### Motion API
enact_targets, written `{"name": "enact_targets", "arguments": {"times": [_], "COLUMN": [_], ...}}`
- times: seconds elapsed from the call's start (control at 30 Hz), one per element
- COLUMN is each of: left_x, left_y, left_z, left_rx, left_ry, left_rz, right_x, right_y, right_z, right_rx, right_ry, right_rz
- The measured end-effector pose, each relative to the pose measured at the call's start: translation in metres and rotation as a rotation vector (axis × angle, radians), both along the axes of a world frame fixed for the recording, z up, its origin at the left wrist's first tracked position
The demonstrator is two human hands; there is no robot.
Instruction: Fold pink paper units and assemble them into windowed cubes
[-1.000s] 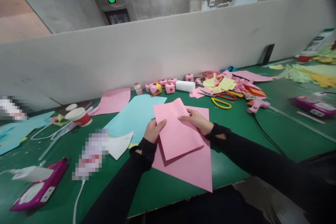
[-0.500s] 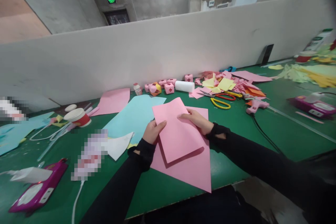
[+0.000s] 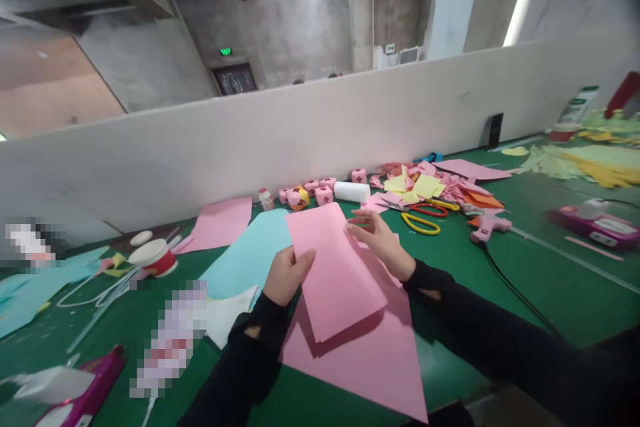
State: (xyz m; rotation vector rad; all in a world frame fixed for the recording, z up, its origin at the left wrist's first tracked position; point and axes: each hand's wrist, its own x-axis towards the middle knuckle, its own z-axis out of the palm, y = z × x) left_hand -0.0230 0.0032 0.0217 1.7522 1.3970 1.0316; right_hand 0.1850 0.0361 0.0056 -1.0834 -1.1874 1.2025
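A folded pink sheet of paper [image 3: 336, 273] is held tilted above the table, its fold and lower edge toward me. My left hand [image 3: 289, 273] grips its left side, thumb on top and fingers underneath. At the upper right edge of that paper is my right hand [image 3: 381, 240], fingers curved and apart, the tips right by the edge; I cannot tell if they touch it. Under the folded piece lies a larger pink sheet [image 3: 360, 373] on the green table. A light blue sheet [image 3: 245, 250] lies behind my left hand.
Scissors [image 3: 421, 223] and paper scraps [image 3: 425, 185] lie behind my right hand, with a pink glue gun [image 3: 485, 227] farther right. Small pink paper cubes [image 3: 324, 195] and a white roll [image 3: 353, 191] line the partition [image 3: 280, 133]. At left stand a paper cup [image 3: 154, 258] and a purple power strip [image 3: 103, 373].
My right hand has let go of the paper's face and shifted to its upper right edge, fingers opening. The left hand keeps its hold. The camera view has tilted up.
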Motion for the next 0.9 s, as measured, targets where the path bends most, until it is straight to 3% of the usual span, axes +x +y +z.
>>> {"name": "enact_targets", "arguments": {"times": [0.1,0.2,0.27,0.37,0.47,0.63,0.73,0.9], "left_x": [-0.005,-0.003,0.000,0.005,0.007,0.007,0.009,0.022], "left_y": [0.008,0.015,0.016,0.014,0.010,0.002,-0.007,-0.020], "left_z": [0.041,0.082,0.106,0.131,0.145,0.158,0.165,0.163], "left_rx": [0.164,0.270,0.298,0.322,0.291,0.096,0.087,0.307], "left_ry": [0.211,0.396,0.497,0.602,0.624,0.411,0.253,0.267], "left_rz": [0.063,0.001,-0.067,-0.154,-0.285,-0.456,-0.381,-0.089], "right_x": [-0.007,-0.011,-0.009,0.001,0.013,0.026,0.027,0.022], "right_y": [0.013,0.019,0.018,0.011,0.005,0.000,0.000,0.002], "right_z": [0.037,0.088,0.117,0.143,0.151,0.156,0.160,0.158], "right_rx": [0.290,0.781,0.894,0.891,0.816,0.769,0.765,0.765], "right_ry": [-0.057,-0.384,-0.568,-0.663,-0.511,-0.382,-0.388,-0.387], "right_rz": [-0.070,-0.133,-0.104,0.029,0.125,0.240,0.267,0.276]}}
